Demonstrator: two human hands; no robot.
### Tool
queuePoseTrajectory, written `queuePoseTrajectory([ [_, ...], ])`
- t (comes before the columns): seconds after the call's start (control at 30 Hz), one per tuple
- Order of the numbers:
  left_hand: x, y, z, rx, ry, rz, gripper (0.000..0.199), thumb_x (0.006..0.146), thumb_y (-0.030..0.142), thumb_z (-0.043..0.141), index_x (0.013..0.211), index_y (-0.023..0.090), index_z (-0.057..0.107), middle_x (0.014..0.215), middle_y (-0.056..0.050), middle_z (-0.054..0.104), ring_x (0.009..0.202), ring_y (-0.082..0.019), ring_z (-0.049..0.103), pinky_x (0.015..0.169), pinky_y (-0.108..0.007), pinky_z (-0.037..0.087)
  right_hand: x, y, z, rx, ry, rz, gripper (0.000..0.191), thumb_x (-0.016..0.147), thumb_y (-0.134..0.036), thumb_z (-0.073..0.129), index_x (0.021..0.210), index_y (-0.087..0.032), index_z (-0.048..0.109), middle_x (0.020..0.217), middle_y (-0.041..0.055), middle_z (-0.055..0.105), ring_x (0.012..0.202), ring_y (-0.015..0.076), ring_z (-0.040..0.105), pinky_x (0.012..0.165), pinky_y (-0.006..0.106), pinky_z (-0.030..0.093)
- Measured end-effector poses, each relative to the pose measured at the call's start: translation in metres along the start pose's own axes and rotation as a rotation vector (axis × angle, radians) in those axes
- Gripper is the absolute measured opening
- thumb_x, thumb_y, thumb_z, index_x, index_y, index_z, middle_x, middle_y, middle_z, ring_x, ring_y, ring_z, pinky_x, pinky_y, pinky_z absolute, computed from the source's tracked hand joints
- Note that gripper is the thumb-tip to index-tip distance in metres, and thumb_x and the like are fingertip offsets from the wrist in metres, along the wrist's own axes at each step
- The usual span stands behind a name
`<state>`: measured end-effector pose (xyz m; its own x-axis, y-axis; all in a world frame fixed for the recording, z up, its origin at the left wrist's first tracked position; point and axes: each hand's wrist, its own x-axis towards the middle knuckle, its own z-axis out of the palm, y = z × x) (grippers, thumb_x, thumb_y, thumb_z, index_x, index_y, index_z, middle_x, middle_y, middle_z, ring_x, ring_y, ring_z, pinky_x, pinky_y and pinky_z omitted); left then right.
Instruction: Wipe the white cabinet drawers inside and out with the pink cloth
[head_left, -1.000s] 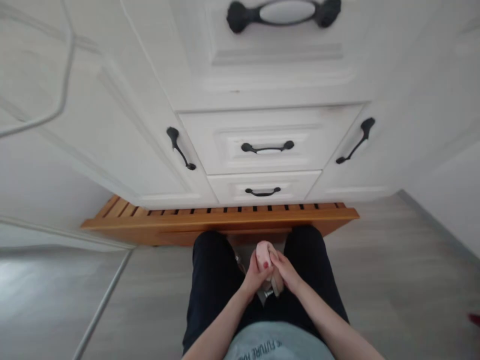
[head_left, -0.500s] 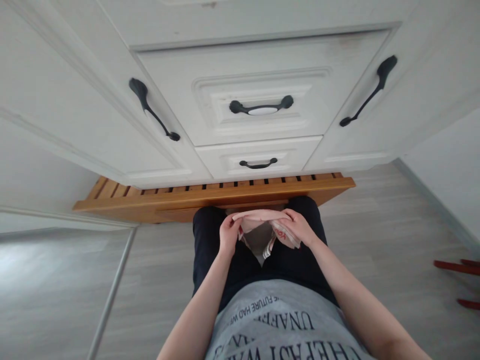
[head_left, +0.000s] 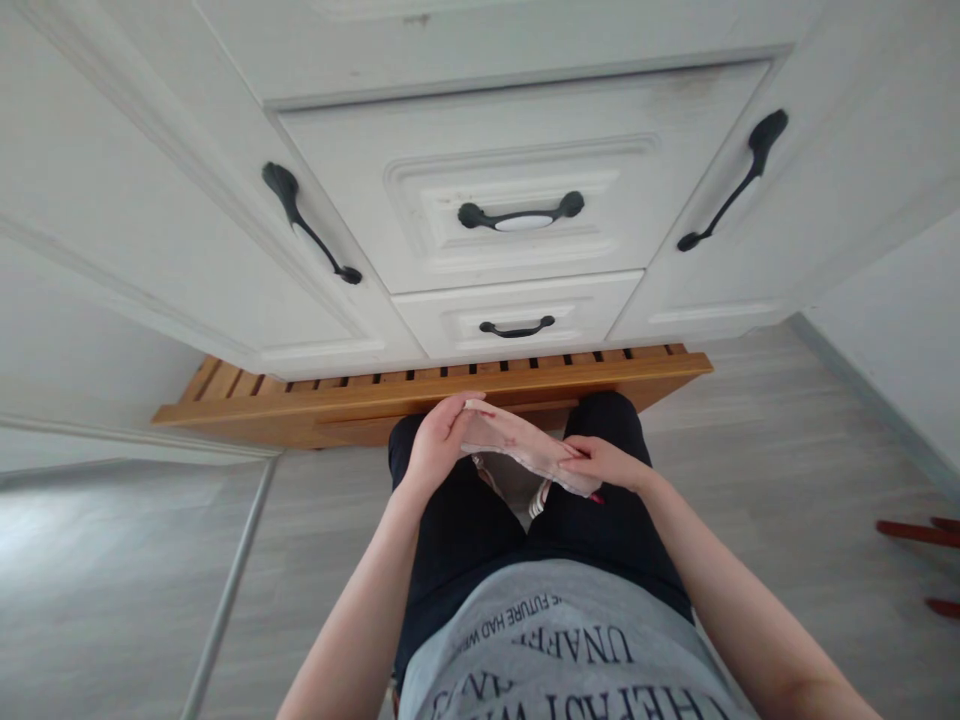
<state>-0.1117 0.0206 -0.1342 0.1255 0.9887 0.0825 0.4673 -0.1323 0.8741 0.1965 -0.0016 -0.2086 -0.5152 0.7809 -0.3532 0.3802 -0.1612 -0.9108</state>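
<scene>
A pale pink cloth (head_left: 517,440) with small red marks is held between the two hands, above the gap between the thighs; its upper left end is gripped by the left hand (head_left: 439,445), with the thumb laid against it, and its lower right end is pinched between the thumb and fingers of the right hand (head_left: 606,466); a small red patch is seen just below the right fingertips, but what it belongs to cannot be told.

Half a second ago the cloth was stretched almost level as a narrow band, with a red-lettered part bunched below the right hand; now it is slanted down from left to right and spread flatter, and the left hand has been brought higher than the right; one second ago it was gathered into a compact bundle, with the hands close together.

Beneath both hands lie the dark trousers (head_left: 472,520); a striped sandal (head_left: 538,498) is seen below and left of the right hand; just beyond the hands runs a slatted wooden bench (head_left: 420,395), and farther beyond it are white drawers (head_left: 517,250) with dark handles.
</scene>
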Motion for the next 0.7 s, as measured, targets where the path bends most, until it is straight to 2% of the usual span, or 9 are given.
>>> queuePoseTrajectory([
  [0.17,0.001,0.011,-0.008,0.033,0.004,-0.003,0.029,0.096,0.034,0.050,0.111,0.023,0.071,0.112,-0.003,0.075,0.107,-0.023,0.066,0.099,-0.034,0.047,-0.008,0.002,-0.014,0.105,0.042,0.036,0.043,0.074,-0.057,0.076,0.070,-0.019,0.056,0.066,-0.0053,0.047,0.062,0.0107,0.042,0.057,0.023,0.032],
  [0.23,0.001,0.012,-0.010,-0.058,0.034,-0.067,0.027,0.094,0.037,0.053,0.106,0.023,0.073,0.109,-0.003,0.075,0.105,-0.022,0.065,0.098,-0.034,0.047,-0.019,-0.002,-0.026,0.177,0.018,0.037,0.051,0.069,-0.066,0.077,0.072,-0.019,0.057,0.066,-0.0041,0.050,0.060,0.0112,0.044,0.055,0.023,0.033],
  [0.3,0.001,0.011,-0.010,-0.247,0.058,-0.190,0.028,0.091,0.042,0.059,0.103,0.021,0.073,0.105,-0.003,0.075,0.099,-0.021,0.066,0.092,-0.033,0.049,-0.029,-0.005,-0.033,0.260,0.031,0.020,0.064,0.064,-0.079,0.072,0.086,-0.019,0.061,0.076,0.0002,0.060,0.065,0.0148,0.053,0.058,0.026,0.041],
  [0.33,0.001,0.010,-0.008,-0.365,0.070,-0.264,0.031,0.088,0.045,0.062,0.102,0.020,0.073,0.103,-0.003,0.075,0.094,-0.020,0.067,0.087,-0.032,0.051,-0.032,-0.006,-0.035,0.331,0.073,-0.003,0.074,0.064,-0.086,0.065,0.098,-0.020,0.063,0.086,0.0038,0.064,0.071,0.0181,0.059,0.062,0.029,0.045],
  [0.4,0.001,0.007,0.000,-0.604,0.119,-0.404,0.037,0.082,0.048,0.070,0.104,0.019,0.071,0.100,-0.004,0.076,0.088,-0.018,0.067,0.080,-0.029,0.053,-0.032,-0.006,-0.030,0.488,0.177,-0.056,0.095,0.074,-0.097,0.034,0.123,-0.020,0.058,0.105,0.0120,0.068,0.089,0.0248,0.066,0.074,0.037,0.050],
  [0.47,-0.001,0.001,0.012,-0.788,0.182,-0.521,0.043,0.074,0.046,0.078,0.105,0.018,0.069,0.100,-0.004,0.076,0.084,-0.017,0.068,0.078,-0.028,0.055,-0.025,-0.002,-0.019,0.618,0.237,-0.083,0.104,0.084,-0.090,-0.001,0.139,-0.016,0.049,0.117,0.0186,0.066,0.103,0.0286,0.066,0.082,0.045,0.049],
  [0.53,-0.006,-0.008,0.025,-0.889,0.219,-0.613,0.046,0.068,0.042,0.083,0.104,0.017,0.069,0.096,-0.004,0.076,0.081,-0.016,0.069,0.076,-0.028,0.056,-0.017,0.005,-0.006,0.687,0.202,-0.060,0.108,0.085,-0.083,-0.014,0.144,-0.015,0.045,0.123,0.0215,0.065,0.110,0.0308,0.064,0.084,0.049,0.048],
  [0.63,-0.017,-0.027,0.039,-0.920,0.216,-0.694,0.045,0.064,0.039,0.086,0.097,0.014,0.068,0.086,-0.003,0.075,0.074,-0.015,0.069,0.071,-0.027,0.057,-0.010,0.016,0.007,0.840,0.119,-0.009,0.105,0.082,-0.092,0.001,0.146,-0.022,0.045,0.136,0.0195,0.061,0.120,0.0337,0.061,0.091,0.052,0.049],
  [0.7,-0.024,-0.039,0.042,-0.918,0.207,-0.728,0.041,0.065,0.036,0.087,0.093,0.014,0.068,0.083,-0.003,0.075,0.071,-0.014,0.068,0.068,-0.026,0.057,-0.014,0.022,0.010,0.933,0.078,0.008,0.097,0.079,-0.095,0.024,0.149,-0.029,0.042,0.146,0.0145,0.055,0.128,0.0332,0.057,0.099,0.052,0.047],
])
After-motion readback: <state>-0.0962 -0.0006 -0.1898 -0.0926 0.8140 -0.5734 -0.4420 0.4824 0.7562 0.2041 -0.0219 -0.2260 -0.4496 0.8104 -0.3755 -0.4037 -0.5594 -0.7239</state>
